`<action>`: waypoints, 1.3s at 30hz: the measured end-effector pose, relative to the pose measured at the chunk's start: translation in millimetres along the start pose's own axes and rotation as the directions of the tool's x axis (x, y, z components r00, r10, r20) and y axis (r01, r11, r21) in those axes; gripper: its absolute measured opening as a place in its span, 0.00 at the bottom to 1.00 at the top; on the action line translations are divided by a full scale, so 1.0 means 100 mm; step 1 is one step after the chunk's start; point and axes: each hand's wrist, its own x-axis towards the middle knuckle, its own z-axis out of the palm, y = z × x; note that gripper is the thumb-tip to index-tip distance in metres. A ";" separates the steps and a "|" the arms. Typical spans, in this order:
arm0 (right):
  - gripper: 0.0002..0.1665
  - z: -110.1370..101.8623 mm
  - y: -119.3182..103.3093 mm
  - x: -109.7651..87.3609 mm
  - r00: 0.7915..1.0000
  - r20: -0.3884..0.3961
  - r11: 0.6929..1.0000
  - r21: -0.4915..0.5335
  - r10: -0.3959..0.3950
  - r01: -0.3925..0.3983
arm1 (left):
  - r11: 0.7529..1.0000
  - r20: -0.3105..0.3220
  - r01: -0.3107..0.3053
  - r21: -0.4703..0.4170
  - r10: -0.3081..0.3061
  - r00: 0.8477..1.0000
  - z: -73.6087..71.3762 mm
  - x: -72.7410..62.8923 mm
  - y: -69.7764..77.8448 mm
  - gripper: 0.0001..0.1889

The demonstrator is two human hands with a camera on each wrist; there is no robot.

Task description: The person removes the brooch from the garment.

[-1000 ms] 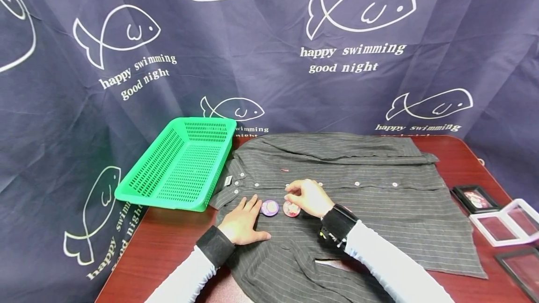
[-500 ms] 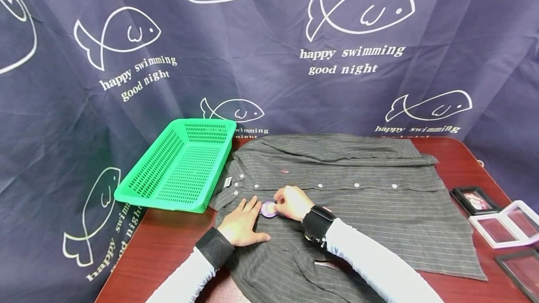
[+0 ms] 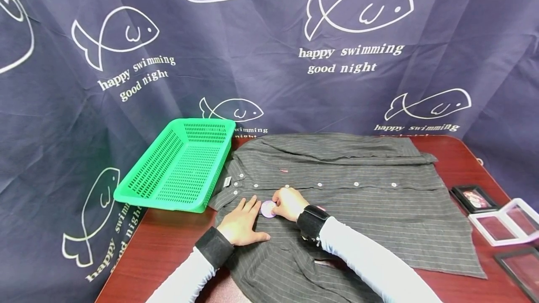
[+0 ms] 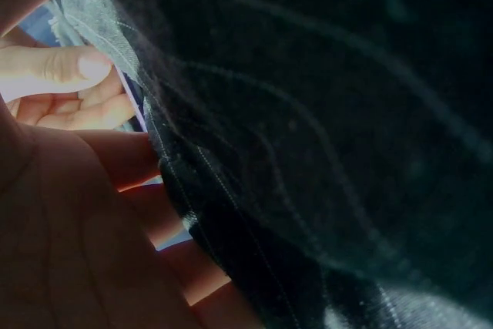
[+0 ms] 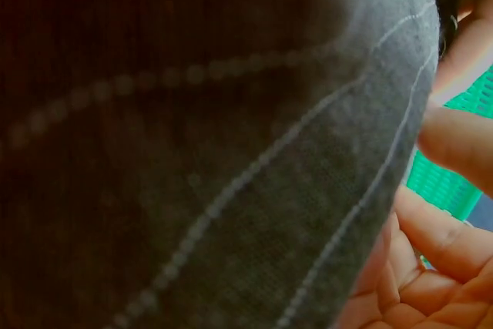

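Note:
A dark grey pinstriped shirt [image 3: 370, 219] lies spread on the table. My left hand [image 3: 241, 223] rests on it with straight, spread fingers, just left of a round purple badge [image 3: 266, 209]. My right hand [image 3: 290, 204] pinches that badge at its right edge with curled fingers. The badge's face looks pale with glare. The red badge beside it is hidden by my right hand. Behind the right wrist shows a sliver of something red [image 3: 321, 208]. Dark striped cloth [image 4: 308, 152] fills most of the left wrist view, and similar cloth [image 5: 254, 175] the right wrist view.
A green plastic basket [image 3: 177, 172] stands at the table's left, beside the collar. To the right lie a black frame [image 3: 473, 198], a white folding frame [image 3: 501, 223] and another dark frame [image 3: 520, 265]. A blue fish-print curtain [image 3: 269, 46] hangs behind the table.
My right hand has moved left from the red badge to the purple badge, covering the red one. The purple badge's face has turned pale. The left hand has stayed in place.

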 end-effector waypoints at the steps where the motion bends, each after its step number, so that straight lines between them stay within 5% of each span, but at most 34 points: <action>1: 0.12 0.00 0.01 0.01 1.000 0.003 1.000 0.009 -0.005 0.005 | 1.000 0.004 0.004 -0.003 -0.004 1.000 0.00 0.00 0.00 0.50; 8: 0.11 0.04 0.10 0.04 0.996 -0.010 0.996 0.041 -0.084 0.084 | 1.000 0.016 0.015 -0.013 -0.014 1.000 -0.05 0.04 0.00 0.49; 19: 0.13 -0.01 0.01 0.01 1.000 0.020 1.000 0.030 0.000 -0.001 | 1.000 0.052 -0.018 -0.022 0.020 0.998 -0.11 0.17 0.02 0.47; 39: 0.02 -0.05 0.06 0.02 0.991 -0.014 0.986 0.098 -0.134 0.135 | 0.999 0.078 -0.001 -0.042 0.005 0.997 -0.06 0.22 -0.05 0.49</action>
